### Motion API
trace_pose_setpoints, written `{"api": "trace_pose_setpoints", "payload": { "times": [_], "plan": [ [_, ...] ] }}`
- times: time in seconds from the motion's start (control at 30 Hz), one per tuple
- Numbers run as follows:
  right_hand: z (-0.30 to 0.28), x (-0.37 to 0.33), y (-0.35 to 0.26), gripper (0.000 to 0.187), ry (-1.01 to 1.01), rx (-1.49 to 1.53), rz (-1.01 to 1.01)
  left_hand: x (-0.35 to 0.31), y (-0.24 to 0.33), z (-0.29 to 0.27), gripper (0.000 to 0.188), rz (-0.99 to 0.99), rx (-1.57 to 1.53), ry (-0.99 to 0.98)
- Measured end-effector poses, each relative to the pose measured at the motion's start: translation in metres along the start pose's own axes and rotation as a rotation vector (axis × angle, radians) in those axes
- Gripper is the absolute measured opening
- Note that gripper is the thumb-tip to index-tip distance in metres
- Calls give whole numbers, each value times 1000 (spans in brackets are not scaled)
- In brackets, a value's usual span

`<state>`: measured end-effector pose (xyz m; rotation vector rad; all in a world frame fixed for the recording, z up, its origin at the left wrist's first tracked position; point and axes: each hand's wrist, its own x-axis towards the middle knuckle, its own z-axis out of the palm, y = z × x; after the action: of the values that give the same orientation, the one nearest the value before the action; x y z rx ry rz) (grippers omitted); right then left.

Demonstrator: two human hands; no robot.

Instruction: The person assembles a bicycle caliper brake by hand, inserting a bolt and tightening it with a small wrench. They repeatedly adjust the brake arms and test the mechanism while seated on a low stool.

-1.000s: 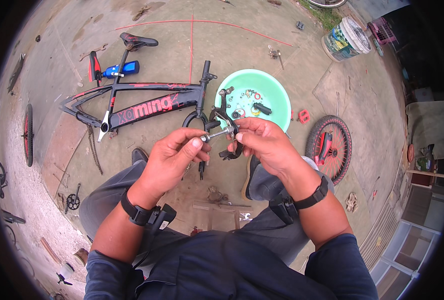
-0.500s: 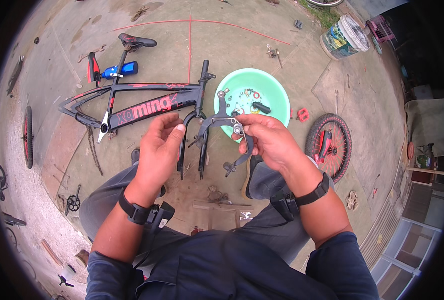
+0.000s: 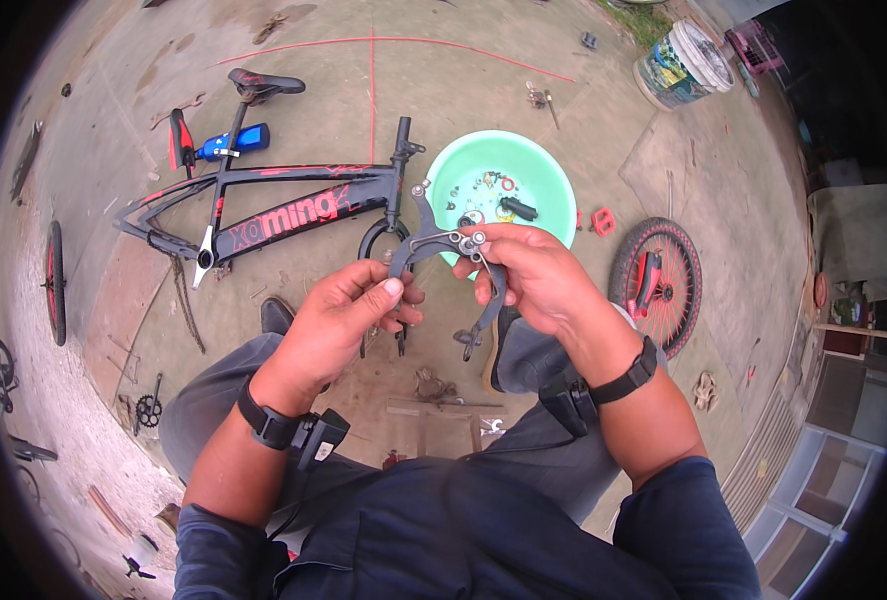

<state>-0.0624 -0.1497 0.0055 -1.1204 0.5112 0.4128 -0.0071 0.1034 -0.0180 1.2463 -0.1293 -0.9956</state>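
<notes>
My right hand grips a grey bicycle brake caliper at its pivot bolt, with one arm pointing up and the other curving down below my fingers. My left hand pinches the caliper's left arm between thumb and fingers. Both hands are held above my lap, over the concrete floor. Just behind them lies a black and red bicycle frame with saddle, and a green plastic basin holding several small parts.
A small wheel with a red hub lies to the right. Another wheel lies at the left, a sprocket and chain near it. A paint bucket stands far right. Small parts lie between my feet.
The caliper has been turned and lifted a little between my hands. My left hand has shifted from its upper part down to the left arm. My right hand stays at the pivot.
</notes>
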Motion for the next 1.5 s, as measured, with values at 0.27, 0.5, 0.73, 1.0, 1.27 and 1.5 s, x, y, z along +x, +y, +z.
{"api": "trace_pose_setpoints", "payload": {
  "times": [0.27, 0.5, 0.73, 1.0, 1.27, 1.5],
  "plan": [
    [5, 0, -1, 36, 33, -12, -9, 1, -2, 2, 27, -32, -50, 43],
    [4, -2, -3, 41, 11, -54, -29, 2, -3, 4, 25, -4, -24, 82],
    [0, 0, -2, 49, -70, -32, -60, 4, -7, 1, 24, -6, -62, 81],
    [1, -1, -5, 50, -106, -57, -98, 4, -10, 0, 24, 21, -106, 89],
    [-2, 2, 0, 32, -124, -162, -125, 7, -12, -2, 19, 127, -184, 156],
    [-4, 3, 4, 31, -131, -251, -200, 9, -15, -4, 17, 197, -155, 179]
  ]
}}
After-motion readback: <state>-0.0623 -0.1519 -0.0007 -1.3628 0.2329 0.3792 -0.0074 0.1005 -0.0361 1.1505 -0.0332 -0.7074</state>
